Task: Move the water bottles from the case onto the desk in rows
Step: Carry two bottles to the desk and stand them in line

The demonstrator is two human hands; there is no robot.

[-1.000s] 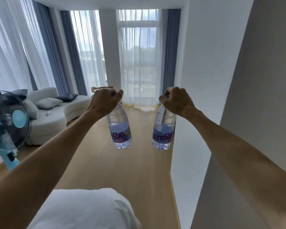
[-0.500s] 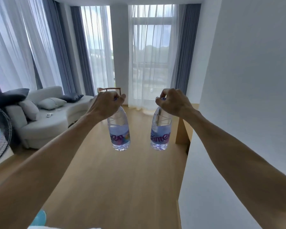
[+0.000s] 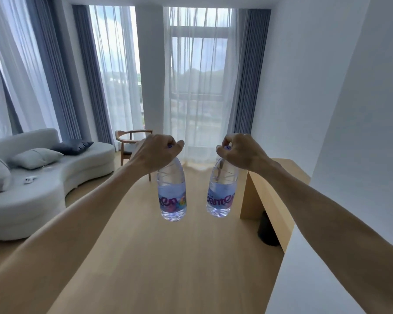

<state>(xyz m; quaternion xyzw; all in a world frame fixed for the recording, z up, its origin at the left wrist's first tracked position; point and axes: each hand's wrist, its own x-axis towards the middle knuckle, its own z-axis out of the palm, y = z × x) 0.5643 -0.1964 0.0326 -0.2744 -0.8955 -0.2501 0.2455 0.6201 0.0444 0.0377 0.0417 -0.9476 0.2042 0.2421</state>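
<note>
Reaching forward, both bare arms stretch out over the wooden floor (image 3: pixel 159 257). Each hand grips a water bottle by its cap, fingers curled tight around the top: the left hand (image 3: pixel 156 152) holds the left bottle (image 3: pixel 171 196), the right hand (image 3: pixel 241 152) holds the right bottle (image 3: pixel 221 193). Both bottles hang upright below the hands, apart from each other. Just right of the right hand stands the bench (image 3: pixel 279 175). Left of the left hand sits a sofa (image 3: pixel 45 182), a chair (image 3: pixel 127 141) beyond.

Both bottle caps are hidden under the gripping fingers (desk (image 3: pixel 279 177) partly behind the wall).
</note>
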